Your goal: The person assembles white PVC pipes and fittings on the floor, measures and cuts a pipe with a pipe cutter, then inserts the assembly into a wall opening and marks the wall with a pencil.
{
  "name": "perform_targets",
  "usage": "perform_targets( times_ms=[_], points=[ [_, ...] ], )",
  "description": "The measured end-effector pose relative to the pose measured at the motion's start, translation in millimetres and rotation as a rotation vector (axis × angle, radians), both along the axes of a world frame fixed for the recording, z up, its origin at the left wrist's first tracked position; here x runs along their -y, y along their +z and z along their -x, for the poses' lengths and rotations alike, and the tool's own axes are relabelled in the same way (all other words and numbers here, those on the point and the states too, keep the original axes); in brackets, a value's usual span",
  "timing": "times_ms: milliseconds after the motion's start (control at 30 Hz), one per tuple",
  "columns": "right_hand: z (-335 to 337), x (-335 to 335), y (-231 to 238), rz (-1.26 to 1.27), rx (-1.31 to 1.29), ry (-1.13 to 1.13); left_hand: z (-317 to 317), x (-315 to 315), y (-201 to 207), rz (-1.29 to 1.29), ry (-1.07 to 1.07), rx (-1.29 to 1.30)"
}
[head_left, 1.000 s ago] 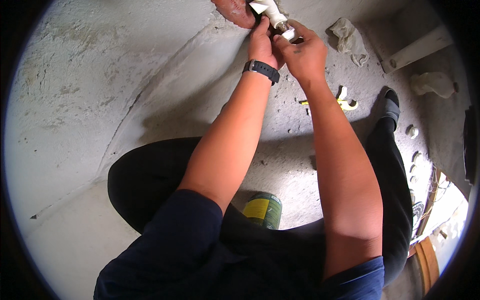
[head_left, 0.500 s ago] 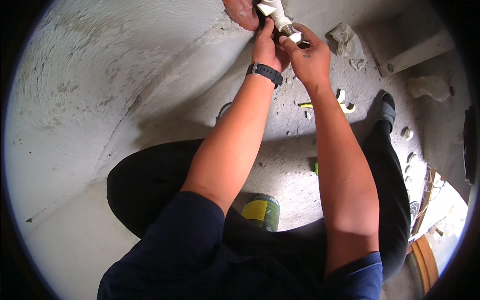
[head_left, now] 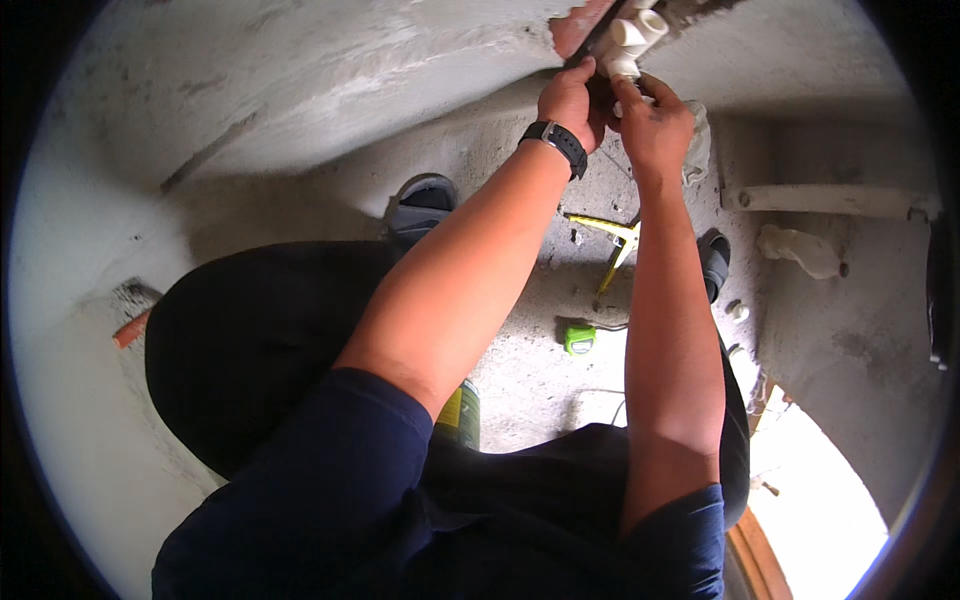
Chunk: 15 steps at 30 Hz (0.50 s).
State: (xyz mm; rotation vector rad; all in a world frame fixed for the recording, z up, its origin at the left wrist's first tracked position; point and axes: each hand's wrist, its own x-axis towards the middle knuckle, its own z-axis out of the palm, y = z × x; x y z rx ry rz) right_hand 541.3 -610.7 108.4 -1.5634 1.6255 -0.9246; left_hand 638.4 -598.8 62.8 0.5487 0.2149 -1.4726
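Observation:
Both my hands are raised to a white plastic pipe fitting that sits in a chased groove of the grey plastered wall, where red brick shows. My left hand, with a black watch on its wrist, grips the fitting from the left. My right hand holds the fitting's lower end from the right, fingers curled around it. The part of the fitting under my fingers is hidden.
On the dusty concrete floor lie a yellow-handled tool, a green tape measure, a white pipe length and a crumpled white piece. A yellow-green can stands by my knee. My sandalled feet rest near the wall.
The view has shifted, so the fitting and my hands now sit further right and lower in the picture. Both hands stay on the fitting; tools on the floor have come into sight.

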Motion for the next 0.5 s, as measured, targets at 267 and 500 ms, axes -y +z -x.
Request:
perform_targets(
  times_ms=[267, 500],
  points=[
    [-4, -3, 19, -0.1, 0.133, 0.037, 6, -5, -3, -0.182, 0.008, -0.016],
    [-2, 0, 18, -0.045, 0.051, 0.087, 6, -2, 3, -0.208, 0.013, 0.037]
  ],
)
